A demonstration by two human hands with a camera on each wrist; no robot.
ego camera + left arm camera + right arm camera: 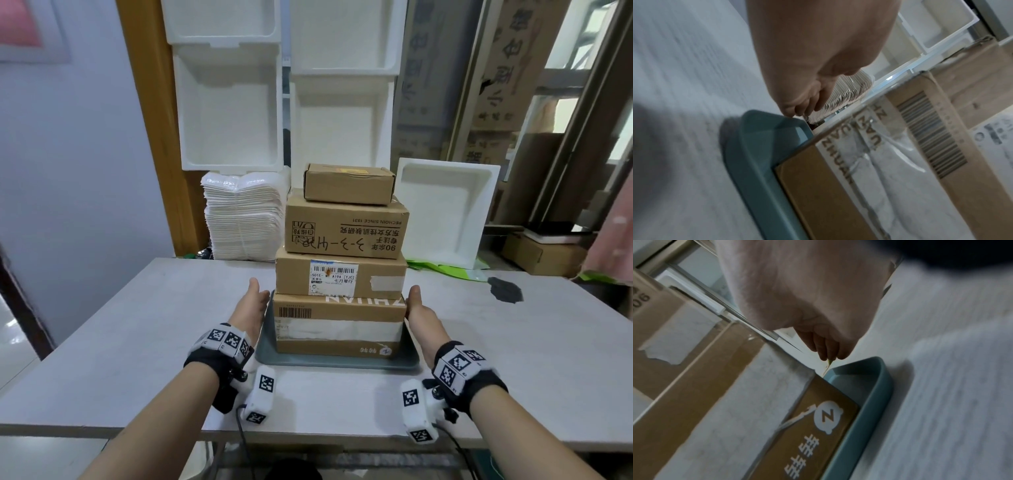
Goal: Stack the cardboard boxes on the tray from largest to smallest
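Four cardboard boxes stand stacked on a grey-blue tray (342, 364) at the table's middle. The largest box (339, 329) is at the bottom, then a labelled box (342, 275), a printed box (346, 228) and the smallest box (349, 185) on top. My left hand (255, 305) lies along the tray's left side, thumb up. Its fingers (797, 104) reach to the far corner of the tray (748, 154). My right hand (418, 308) flanks the bottom box on the right, and its fingers (826, 347) hang just above the tray's far corner (875, 386). Neither hand holds anything.
White foam crates (229, 102) and a foam lid (445, 212) lean behind the table. A pile of white bags (243, 219) stands at the back left. A dark stain (505, 289) marks the table's right side. The table's front edge (308, 435) is near my wrists.
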